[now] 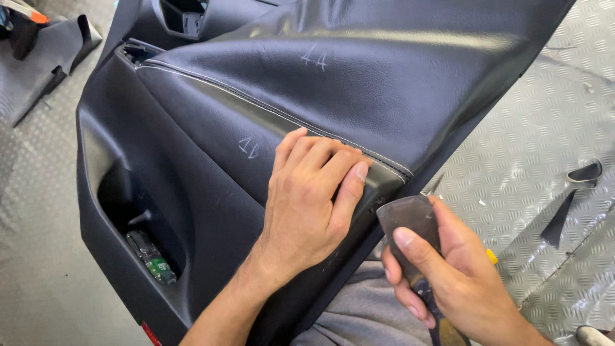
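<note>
Far left, top corner of the floor: scraps of dark grey vinyl sheet (pixel 48 54) lie flat on the grey mat, out of the work area.

Big black plastic car door panel (pixel 160 192) lies tilted across the person's lap, lower edge toward the body, so both hands can reach its right edge. Its moulded storage pocket (pixel 138 224), at the lower left of the panel, holds a small green-labelled bottle-like item (pixel 150 257), lying on its side; what it is, can't tell.

Black leather-look cover with pale stitched seam (pixel 359 77) is draped over the upper part of the panel, chalk marks on it. The seam runs diagonally down to the panel's right edge.

Left hand (pixel 307 198) lies palm down on the cover at that right edge, fingers (pixel 333 160) together and curled over the seam end. Looks like it is pressing the material flat and tight against the panel, judging by the pose.

Right hand (pixel 448 269) is just beside the panel's right edge, closed around a worn grey flat-bladed scraper tool (pixel 410 221), thumb on the blade face, tip pointing at the cover edge, likely for control at the edge.

Right side: silver checker-plate metal floor (pixel 544 141) with black offcut strips (pixel 573 205) near its right edge.
</note>
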